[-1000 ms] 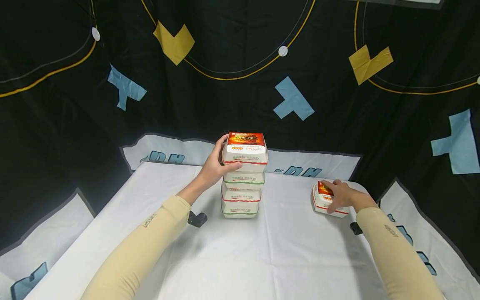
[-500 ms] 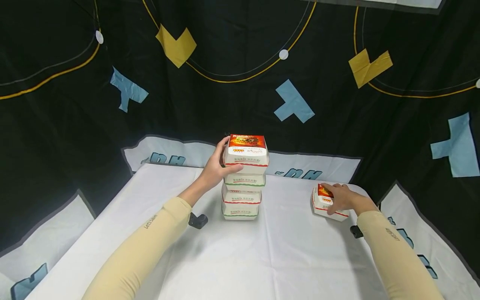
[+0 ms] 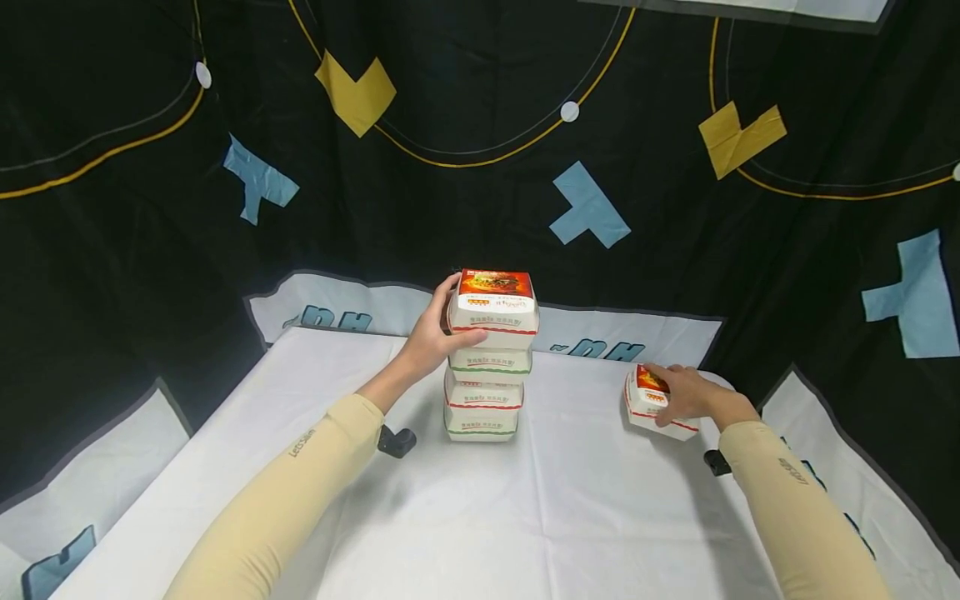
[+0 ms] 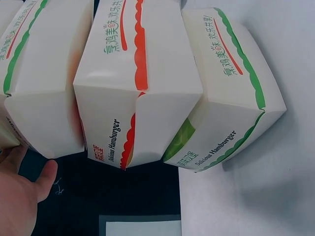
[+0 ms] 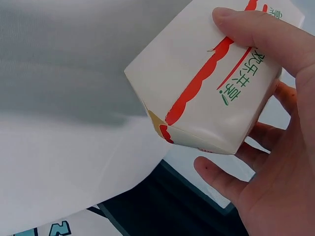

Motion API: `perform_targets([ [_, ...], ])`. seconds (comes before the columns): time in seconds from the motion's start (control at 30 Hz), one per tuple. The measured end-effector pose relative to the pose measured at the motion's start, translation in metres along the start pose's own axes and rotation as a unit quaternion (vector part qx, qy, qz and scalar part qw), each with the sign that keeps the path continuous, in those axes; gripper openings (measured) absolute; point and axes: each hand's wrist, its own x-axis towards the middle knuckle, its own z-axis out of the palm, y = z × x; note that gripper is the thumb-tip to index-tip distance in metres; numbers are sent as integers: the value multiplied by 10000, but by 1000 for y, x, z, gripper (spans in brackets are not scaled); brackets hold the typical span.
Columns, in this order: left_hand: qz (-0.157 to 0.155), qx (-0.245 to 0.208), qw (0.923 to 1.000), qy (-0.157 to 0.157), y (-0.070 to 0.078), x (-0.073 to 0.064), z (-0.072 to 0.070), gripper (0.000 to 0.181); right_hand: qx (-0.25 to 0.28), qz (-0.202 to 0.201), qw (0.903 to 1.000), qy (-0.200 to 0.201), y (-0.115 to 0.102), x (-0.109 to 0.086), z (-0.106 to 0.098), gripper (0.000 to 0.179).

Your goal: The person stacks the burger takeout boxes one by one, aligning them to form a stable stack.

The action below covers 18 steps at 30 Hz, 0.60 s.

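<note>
A stack of several white burger boxes, trimmed alternately in red and green, stands near the table's middle. My left hand (image 3: pixel 429 340) holds the top burger box (image 3: pixel 493 315), thumb across its front and fingers at its left side. That box has a burger picture on its red lid. In the left wrist view, a red-trimmed box (image 4: pixel 110 69) and a green-trimmed box (image 4: pixel 216 93) sit lower in the stack. To the right, my right hand (image 3: pixel 688 395) grips another red-trimmed burger box (image 3: pixel 643 407) on the table. The right wrist view shows my thumb (image 5: pixel 246 25) pressed on that box's front.
White cloth covers the table (image 3: pixel 480 517); its right back corner lies just beyond the right-hand box. Behind it hangs a black curtain (image 3: pixel 450 217) with blue and yellow shapes. A dark wrist device (image 3: pixel 396 442) is under the left wrist, another (image 3: pixel 717 462) under the right.
The head view has tilted slightly, so the scene sits a little lower in the picture. Both hands keep their holds on the boxes, and the stack looks unchanged.
</note>
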Motion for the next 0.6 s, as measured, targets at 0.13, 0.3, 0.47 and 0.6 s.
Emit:
perform_targets([
  [0.13, -28, -1, 10000, -14, 2, 1, 0, 93, 55, 48, 10000, -6, 1, -1, -4, 105],
  [0.3, -167, 14, 9998, -101, 4, 3, 0, 94, 135, 35, 9999, -10, 0, -1, -10, 105],
  [0.47, -188, -14, 9997, -128, 4, 3, 0, 96, 221, -82, 9997, 51, -5, -3, -18, 106],
  [0.6, -147, -11, 9999, -66, 2, 2, 1, 96, 193, -151, 9997, 78, -8, -4, -23, 106],
])
